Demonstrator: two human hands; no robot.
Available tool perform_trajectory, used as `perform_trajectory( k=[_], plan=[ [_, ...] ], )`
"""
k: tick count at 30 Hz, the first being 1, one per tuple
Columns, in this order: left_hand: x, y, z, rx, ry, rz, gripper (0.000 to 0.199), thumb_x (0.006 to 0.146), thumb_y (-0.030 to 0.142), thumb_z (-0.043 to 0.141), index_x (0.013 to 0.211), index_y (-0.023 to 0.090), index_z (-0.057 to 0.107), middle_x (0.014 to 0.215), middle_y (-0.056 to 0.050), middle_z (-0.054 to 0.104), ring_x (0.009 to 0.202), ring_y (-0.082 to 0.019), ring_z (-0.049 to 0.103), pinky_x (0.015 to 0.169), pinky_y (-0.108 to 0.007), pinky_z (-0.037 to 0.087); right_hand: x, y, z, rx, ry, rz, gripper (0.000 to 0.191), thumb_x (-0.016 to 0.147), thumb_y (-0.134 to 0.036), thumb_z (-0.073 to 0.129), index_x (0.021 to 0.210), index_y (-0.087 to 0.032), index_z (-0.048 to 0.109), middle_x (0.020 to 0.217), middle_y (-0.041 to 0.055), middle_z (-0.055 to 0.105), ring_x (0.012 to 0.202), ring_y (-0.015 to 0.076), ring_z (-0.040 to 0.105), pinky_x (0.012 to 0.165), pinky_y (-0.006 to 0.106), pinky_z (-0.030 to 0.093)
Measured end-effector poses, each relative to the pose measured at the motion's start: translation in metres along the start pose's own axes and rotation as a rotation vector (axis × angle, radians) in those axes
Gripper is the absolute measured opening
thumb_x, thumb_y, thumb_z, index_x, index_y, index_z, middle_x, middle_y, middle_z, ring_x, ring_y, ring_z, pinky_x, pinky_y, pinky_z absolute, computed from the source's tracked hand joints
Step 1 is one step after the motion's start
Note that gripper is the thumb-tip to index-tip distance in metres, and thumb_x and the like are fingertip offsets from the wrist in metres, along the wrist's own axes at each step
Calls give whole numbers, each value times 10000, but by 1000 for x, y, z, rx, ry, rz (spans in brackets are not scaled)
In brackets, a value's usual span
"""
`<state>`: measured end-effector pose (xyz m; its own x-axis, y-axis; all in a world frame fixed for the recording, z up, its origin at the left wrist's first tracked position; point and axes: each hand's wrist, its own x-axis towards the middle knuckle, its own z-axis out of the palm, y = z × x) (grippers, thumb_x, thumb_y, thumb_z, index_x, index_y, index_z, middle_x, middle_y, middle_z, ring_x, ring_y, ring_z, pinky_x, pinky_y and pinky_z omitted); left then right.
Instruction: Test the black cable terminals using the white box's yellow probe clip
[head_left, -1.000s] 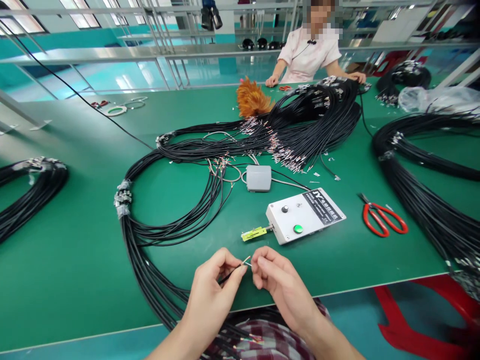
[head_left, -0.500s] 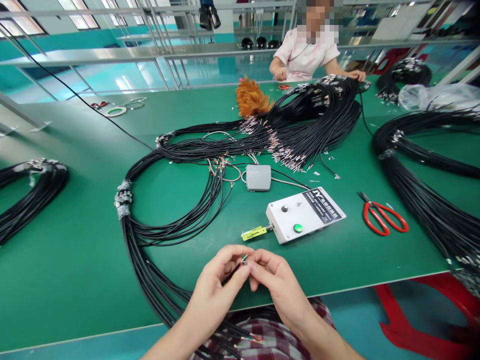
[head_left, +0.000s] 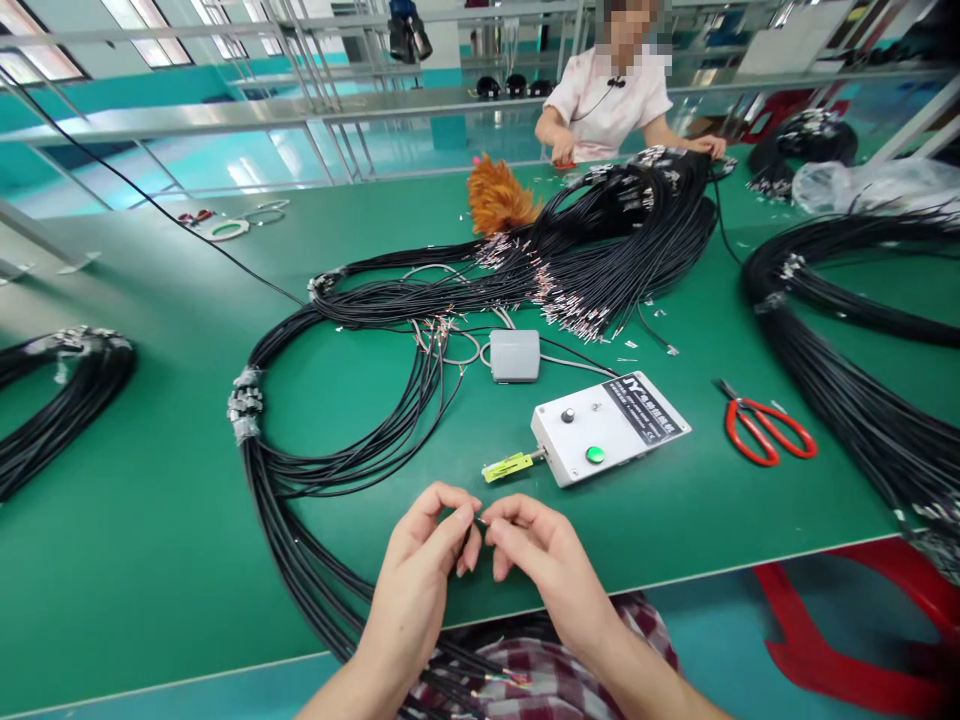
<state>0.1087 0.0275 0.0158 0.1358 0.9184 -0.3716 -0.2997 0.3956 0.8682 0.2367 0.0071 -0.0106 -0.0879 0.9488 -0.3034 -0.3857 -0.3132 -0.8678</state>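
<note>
My left hand (head_left: 424,560) is closed in a pinch on a thin cable end, mostly hidden by its fingers. Facing it, my right hand (head_left: 544,545) pinches the small tip of that cable between thumb and index finger. Just beyond my hands lies a white control box (head_left: 609,430) with a green button, a black knob and a yellow-green clip (head_left: 508,466) on its shaft. A bundle of black cables (head_left: 289,540) curves on the left and runs over the table edge to my lap, where stripped coloured wire ends show.
Red-handled scissors (head_left: 766,430) lie right of the box, a grey block (head_left: 515,356) behind it. Large black cable coils (head_left: 810,330) cover the right side; another coil (head_left: 82,390) sits far left. A person (head_left: 609,100) works across the green table (head_left: 150,560), near an orange duster (head_left: 499,195).
My left hand has turned more upright and shifted slightly left; the cable piece seen between my hands is now mostly covered. The other person's hand has moved down to the red-handled tool.
</note>
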Motion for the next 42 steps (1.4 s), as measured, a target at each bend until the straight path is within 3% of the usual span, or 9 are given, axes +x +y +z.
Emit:
perform_trajectory(
  k=[8, 13, 17, 20, 24, 27, 33, 37, 42],
  plan=[
    [0, -2, -3, -47, -10, -14, 207, 772, 332, 750, 756, 152, 648, 665, 32, 544, 529, -78, 425, 516, -208, 363, 6, 1, 9, -20, 27, -11, 342, 708, -456, 786, 742, -153, 630, 595, -21, 626, 513, 82, 538, 523, 200, 443],
    [1, 0, -6, -1, -50, -57, 309, 764, 394, 756, 906, 127, 694, 588, 46, 500, 522, -71, 392, 506, -185, 329, 8, 2, 7, -32, -23, -1, 362, 756, -498, 735, 756, -156, 617, 573, -20, 626, 512, 87, 539, 534, 202, 432],
    [5, -3, -7, 79, -70, -55, 315, 743, 409, 785, 795, 137, 635, 475, 84, 429, 460, -53, 345, 456, -163, 267, 7, 4, 4, -75, -41, 1, 355, 785, -492, 709, 749, -156, 599, 593, -20, 613, 528, 87, 537, 540, 203, 421],
    [5, -6, -6, 82, -56, -32, 312, 762, 423, 759, 778, 159, 592, 479, 70, 484, 438, -71, 421, 427, -168, 310, 7, 2, 0, -152, -54, -21, 310, 839, -457, 656, 757, -170, 574, 610, -24, 596, 551, 97, 547, 565, 219, 438],
    [3, -9, -9, 205, -30, 79, 244, 781, 369, 729, 796, 159, 606, 686, 21, 592, 456, -96, 556, 444, -209, 430, 5, -5, -8, -425, -49, -191, 189, 914, -330, 563, 792, -186, 576, 728, -18, 573, 611, 103, 550, 597, 234, 445],
    [2, -13, -10, 354, 3, 214, 157, 818, 307, 678, 786, 159, 637, 822, 5, 588, 454, -69, 541, 443, -212, 435, 3, -8, -13, -645, -41, -351, 148, 932, -235, 524, 803, -197, 585, 790, -13, 563, 674, 108, 547, 647, 236, 445],
    [5, -25, -12, 491, 58, 385, 91, 852, 216, 618, 780, 175, 654, 735, 4, 591, 563, -105, 510, 500, -212, 418, 0, -4, -25, -848, 9, -480, 114, 953, -194, 510, 886, -207, 602, 865, -1, 621, 720, 117, 592, 676, 242, 448],
    [6, -28, -13, 537, 45, 417, 84, 871, 204, 605, 799, 187, 644, 762, -4, 594, 629, -132, 550, 542, -227, 440, -4, -10, -28, -1194, 52, -616, 126, 935, -256, 595, 1046, -198, 612, 936, 19, 673, 708, 147, 603, 691, 291, 401],
    [4, -24, -17, 696, -65, 544, 138, 890, 151, 574, 789, 200, 653, 775, -18, 605, 719, -165, 582, 653, -259, 465, 3, -21, -25, -1506, -62, -902, 241, 996, -249, 497, 813, -187, 641, 731, 2, 666, 666, 153, 573, 641, 314, 295]
  ],
)
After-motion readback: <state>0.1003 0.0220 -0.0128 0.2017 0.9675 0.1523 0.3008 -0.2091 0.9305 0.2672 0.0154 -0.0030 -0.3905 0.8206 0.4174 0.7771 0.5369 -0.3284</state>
